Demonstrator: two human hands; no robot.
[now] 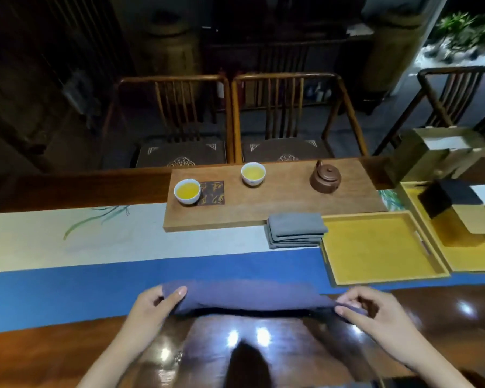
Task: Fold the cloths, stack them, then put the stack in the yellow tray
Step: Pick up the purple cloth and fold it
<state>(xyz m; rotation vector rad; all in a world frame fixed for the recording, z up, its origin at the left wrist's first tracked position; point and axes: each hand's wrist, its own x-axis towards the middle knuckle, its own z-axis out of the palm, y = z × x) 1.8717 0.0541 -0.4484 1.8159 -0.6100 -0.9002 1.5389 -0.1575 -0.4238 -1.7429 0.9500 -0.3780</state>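
Observation:
A purple-blue cloth point(247, 296) is stretched sideways, low over the blue runner at the near edge of the table. My left hand point(154, 302) pinches its left end and my right hand point(367, 306) pinches its right end. A stack of folded grey cloths point(296, 229) lies farther back, touching the left side of the yellow tray point(381, 247). The tray holds nothing.
A wooden board point(277, 208) behind the stack carries two cups of yellow tea point(187, 191) point(253, 173) and a brown teapot point(325, 177). A second yellow tray point(459, 242) with dark boxes sits at the right. Two wooden chairs stand behind the table.

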